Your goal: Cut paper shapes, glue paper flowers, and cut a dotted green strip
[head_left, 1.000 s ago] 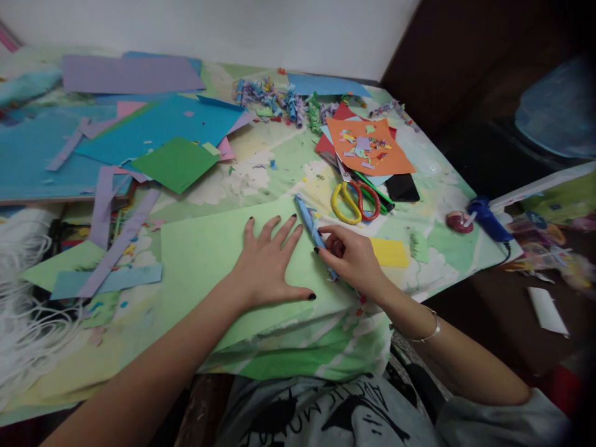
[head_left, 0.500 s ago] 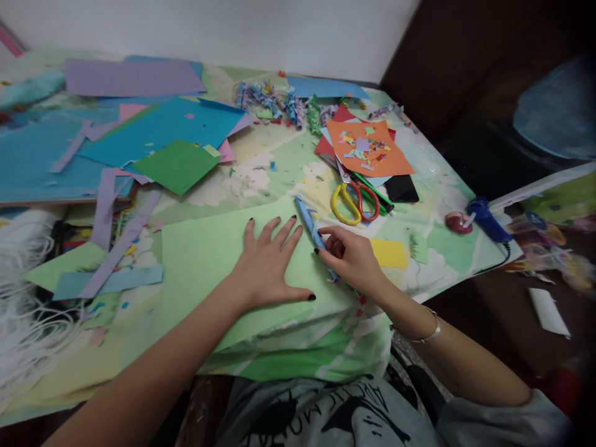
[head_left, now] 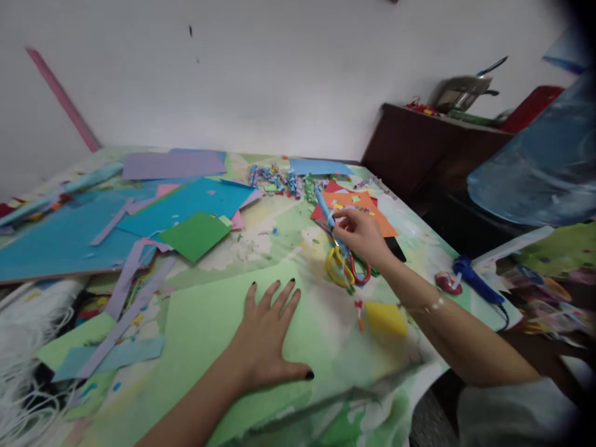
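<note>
The blue paper roll (head_left: 325, 207) was pinched between the thumb and fingers of the right hand (head_left: 363, 237), near the scissors (head_left: 336, 266); the left hand (head_left: 265, 341) lay flat, fingers spread, on the light green sheet (head_left: 200, 329). The step seemed to be handling the roll while bracing the sheet; the next move called for a light grip. No writing was legible.

One head-worn camera supplies the sole view. It looks from the person's own side of the table (head_left: 254, 245), above the near edge, facing forward and down. The left hand (head_left: 265, 347) lies close below the lens, the right hand (head_left: 365, 234) somewhat farther out. The upper field takes in the wall (head_left: 261, 74) beyond.
</note>
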